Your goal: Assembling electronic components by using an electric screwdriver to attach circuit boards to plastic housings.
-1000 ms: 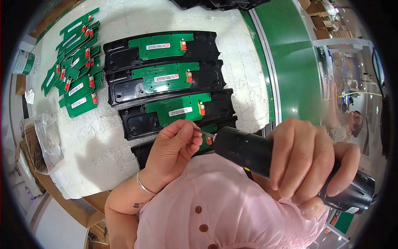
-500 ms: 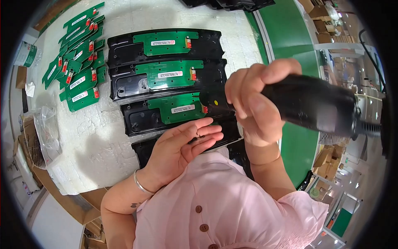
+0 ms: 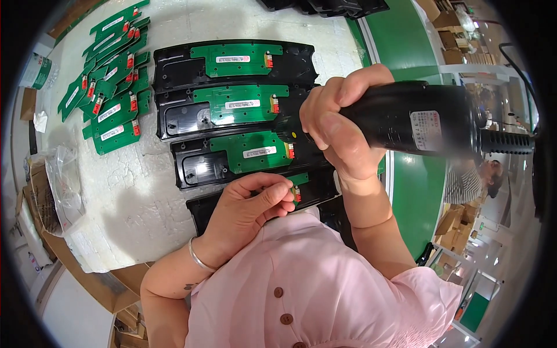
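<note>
My right hand (image 3: 339,124) is wrapped round a black electric screwdriver (image 3: 397,116), which lies nearly level with its cable end to the right. Its front end points left, over the right part of the second black plastic panel (image 3: 176,120); the exact tip is hard to make out. My left hand (image 3: 246,203) is closed, thumb and fingertips together, above the nearest black panel (image 3: 200,211). Small dark screws showed in it earlier and are now hidden by the fingers. A green circuit board (image 3: 238,156) sits on the third panel, and another board (image 3: 300,178) shows beyond my left fingertips.
The farthest black panel (image 3: 174,66) also bears a green board. A pile of green boards (image 3: 110,119) with red connectors lies at the left on the white foam surface (image 3: 139,197). More black parts (image 3: 325,6) stand at the far edge. A clear plastic bag (image 3: 64,180) hangs at left.
My left hand has closed its fingers over the small dark screws that lay in it. My right hand has moved left with the screwdriver, which now lies more level.
</note>
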Motion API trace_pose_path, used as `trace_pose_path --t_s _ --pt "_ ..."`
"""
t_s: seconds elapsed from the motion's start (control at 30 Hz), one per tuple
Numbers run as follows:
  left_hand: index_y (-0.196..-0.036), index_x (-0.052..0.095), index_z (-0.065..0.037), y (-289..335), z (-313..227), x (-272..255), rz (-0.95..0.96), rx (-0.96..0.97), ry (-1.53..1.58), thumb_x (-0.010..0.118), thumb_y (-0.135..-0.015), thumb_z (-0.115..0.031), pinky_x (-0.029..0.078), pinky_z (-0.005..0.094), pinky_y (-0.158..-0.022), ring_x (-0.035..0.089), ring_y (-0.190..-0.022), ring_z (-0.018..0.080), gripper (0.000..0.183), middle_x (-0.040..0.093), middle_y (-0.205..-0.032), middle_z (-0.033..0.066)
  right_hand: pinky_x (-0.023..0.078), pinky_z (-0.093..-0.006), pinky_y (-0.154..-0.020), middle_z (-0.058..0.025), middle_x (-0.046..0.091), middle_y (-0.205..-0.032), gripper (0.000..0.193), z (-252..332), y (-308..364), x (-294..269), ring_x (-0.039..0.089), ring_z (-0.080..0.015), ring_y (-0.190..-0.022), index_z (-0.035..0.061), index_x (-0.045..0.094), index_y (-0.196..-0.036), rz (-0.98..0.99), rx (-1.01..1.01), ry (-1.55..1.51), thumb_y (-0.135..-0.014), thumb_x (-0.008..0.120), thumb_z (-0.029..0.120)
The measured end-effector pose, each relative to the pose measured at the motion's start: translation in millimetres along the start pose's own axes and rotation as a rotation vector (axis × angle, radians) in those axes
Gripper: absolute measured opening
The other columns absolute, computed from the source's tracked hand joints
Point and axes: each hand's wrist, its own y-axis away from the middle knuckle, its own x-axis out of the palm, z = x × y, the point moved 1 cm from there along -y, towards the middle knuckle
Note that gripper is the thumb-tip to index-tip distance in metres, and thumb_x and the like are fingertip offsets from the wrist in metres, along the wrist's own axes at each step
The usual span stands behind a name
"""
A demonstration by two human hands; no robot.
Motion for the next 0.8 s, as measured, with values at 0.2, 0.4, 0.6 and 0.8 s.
trace_pose_path --t_s 0.2,0.4,0.6,0.8 --pt "-0.101 0.058 -0.002 0.8 -5.9 4.6 -0.033 0.015 0.044 0.057 -0.085 -0.013 0.050 0.0230 -0.074 0.061 -0.083 0.0153 0.019 0.062 -0.091 0.0077 0.034 -0.0260 -0.043 -0.0012 0.040 -0.057 0.026 1.4 -0.8 2.4 0.034 -0.0097 -0.041 0.0085 0.036 -0.089 -0.036 -0.005 0.033 -0.069 0.051 -0.001" --pt "-0.097 0.058 -0.003 -4.0 -4.6 3.5 -0.018 0.056 0.193 0.055 -0.087 -0.018 0.049 0.0192 -0.070 0.059 -0.078 0.0109 0.018 0.060 -0.090 0.0047 0.044 -0.0167 -0.041 0.0037 0.055 -0.053 0.031 77.2 8.1 -3.9 0.053 -0.0058 -0.043 0.0114 0.043 -0.087 0.195 -0.213 -0.266 -0.067 0.063 0.001" --pt "-0.094 0.058 -0.004 -3.3 -3.7 2.5 0.044 0.085 0.268 0.053 -0.088 -0.018 0.049 0.0180 -0.066 0.058 -0.075 0.0088 0.016 0.060 -0.086 0.0028 0.047 -0.0179 -0.043 0.0009 0.054 -0.051 0.032 75.3 15.1 6.2 0.053 -0.0071 -0.041 0.0116 0.043 -0.079 0.233 -0.260 -0.327 -0.063 0.066 -0.002" --pt "-0.101 0.056 -0.002 -1.7 -0.3 0.2 0.160 0.070 0.272 0.048 -0.090 -0.026 0.048 0.0207 -0.074 0.058 -0.081 0.0109 0.027 0.059 -0.094 0.0061 0.045 -0.0183 -0.040 0.0022 0.054 -0.050 0.033 74.9 15.1 8.3 0.052 -0.0073 -0.041 0.0124 0.042 -0.081 0.281 -0.227 -0.291 -0.064 0.068 0.000"
